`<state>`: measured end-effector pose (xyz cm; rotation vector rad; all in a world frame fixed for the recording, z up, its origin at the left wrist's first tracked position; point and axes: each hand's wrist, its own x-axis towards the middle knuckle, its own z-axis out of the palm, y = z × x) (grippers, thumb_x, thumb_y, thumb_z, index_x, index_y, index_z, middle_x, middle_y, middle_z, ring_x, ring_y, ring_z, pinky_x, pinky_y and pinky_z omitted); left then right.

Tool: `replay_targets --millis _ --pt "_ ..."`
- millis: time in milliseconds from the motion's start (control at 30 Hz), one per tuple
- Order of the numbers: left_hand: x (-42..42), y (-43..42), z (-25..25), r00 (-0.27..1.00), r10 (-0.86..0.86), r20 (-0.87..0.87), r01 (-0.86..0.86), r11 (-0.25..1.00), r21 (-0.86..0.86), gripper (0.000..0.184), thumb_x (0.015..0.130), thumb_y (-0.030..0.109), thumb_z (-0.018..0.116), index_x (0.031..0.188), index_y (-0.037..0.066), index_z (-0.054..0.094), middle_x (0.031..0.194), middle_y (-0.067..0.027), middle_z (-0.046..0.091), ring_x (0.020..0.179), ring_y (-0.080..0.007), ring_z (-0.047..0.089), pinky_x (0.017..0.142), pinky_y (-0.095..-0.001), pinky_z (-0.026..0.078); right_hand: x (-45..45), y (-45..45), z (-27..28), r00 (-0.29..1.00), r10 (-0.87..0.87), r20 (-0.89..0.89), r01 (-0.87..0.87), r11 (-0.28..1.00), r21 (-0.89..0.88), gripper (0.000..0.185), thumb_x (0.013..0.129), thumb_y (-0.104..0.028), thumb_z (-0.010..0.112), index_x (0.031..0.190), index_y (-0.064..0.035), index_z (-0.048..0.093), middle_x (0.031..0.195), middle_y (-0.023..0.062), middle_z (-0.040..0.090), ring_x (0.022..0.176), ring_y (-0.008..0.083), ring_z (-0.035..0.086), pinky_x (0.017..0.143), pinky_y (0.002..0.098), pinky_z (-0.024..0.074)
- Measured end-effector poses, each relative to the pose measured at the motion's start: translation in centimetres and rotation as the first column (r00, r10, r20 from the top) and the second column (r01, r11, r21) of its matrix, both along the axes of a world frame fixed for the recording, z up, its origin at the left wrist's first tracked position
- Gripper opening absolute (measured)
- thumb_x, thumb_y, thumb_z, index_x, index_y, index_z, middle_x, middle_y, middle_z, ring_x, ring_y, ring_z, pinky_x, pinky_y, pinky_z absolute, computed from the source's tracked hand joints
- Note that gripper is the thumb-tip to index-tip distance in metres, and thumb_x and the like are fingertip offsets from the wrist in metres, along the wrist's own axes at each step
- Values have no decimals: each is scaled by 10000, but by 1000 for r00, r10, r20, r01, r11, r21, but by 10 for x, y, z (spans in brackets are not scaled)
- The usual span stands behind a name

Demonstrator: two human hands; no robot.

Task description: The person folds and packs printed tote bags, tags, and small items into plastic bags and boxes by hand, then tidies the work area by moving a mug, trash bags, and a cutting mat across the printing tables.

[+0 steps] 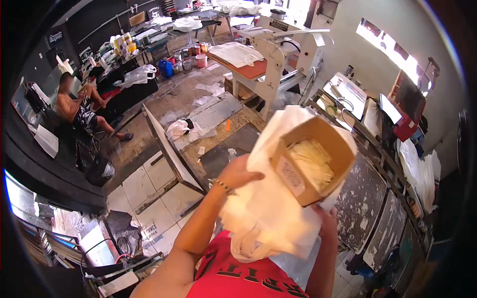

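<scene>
A brown open cardboard box [343,166] with light, flat pieces [312,161] inside rests tilted on a bundle of whitish cloth [271,213] in front of my chest. At the bundle's left side is my left hand [241,174], its thumb lying over the cloth and its other fingers hidden behind it. My right hand [325,223] is at the lower right, around the bundle's edge just below the box. Looped handles hang from the bundle's lower end, near my red shirt.
A white press machine [276,62] with a red-orange table [251,70] stands ahead. Dark, paint-flecked boards [360,208] line the right. An upright panel [166,149] is on the left. Another person [74,104] sits at the far left.
</scene>
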<state>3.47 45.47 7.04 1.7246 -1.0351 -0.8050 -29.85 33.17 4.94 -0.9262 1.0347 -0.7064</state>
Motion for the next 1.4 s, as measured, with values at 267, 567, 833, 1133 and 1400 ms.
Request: replay_targets --millis 267,567,833,1133,1400 --pt "177 47 -70 904 297 -307 -321 947 -28 469 754 78 798 1181 2 618 1054 -82 703 919 -153 661 832 -312 534 239 -41 -86 916 402 7 -402 914 54 426 814 -115 783 1184 -32 590 1043 82 672 879 187 656 743 329 538" --pt "400 20 -186 847 494 -196 -445 860 249 452 762 113 827 1148 -11 626 1000 -72 714 822 -148 663 739 -303 550 495 -96 -170 835 512 202 -549 801 239 444 800 -42 754 1206 -38 574 1064 63 668 901 178 665 794 353 551" --pt "560 1 -312 897 440 -50 -425 887 181 381 786 170 832 1084 -3 669 936 -64 729 797 -151 664 706 -308 540 656 -132 -276 797 604 20 -601 788 134 458 823 -80 738 1246 -54 563 1117 77 656 994 197 640 870 382 531" --pt "662 -1 -403 841 329 428 -532 644 549 589 733 328 863 1095 -44 585 1031 -149 686 866 -220 636 756 -354 535 691 -141 -309 781 497 -377 -600 764 -236 629 857 -279 723 1336 42 471 1227 196 611 1105 241 594 942 365 475" --pt "539 -68 -398 909 250 332 -372 847 381 328 813 246 753 1043 28 667 947 -121 700 854 -211 658 781 -350 523 464 -97 -208 801 565 -197 -575 818 9 314 957 -302 638 1027 4 649 809 50 655 713 108 574 644 298 486"
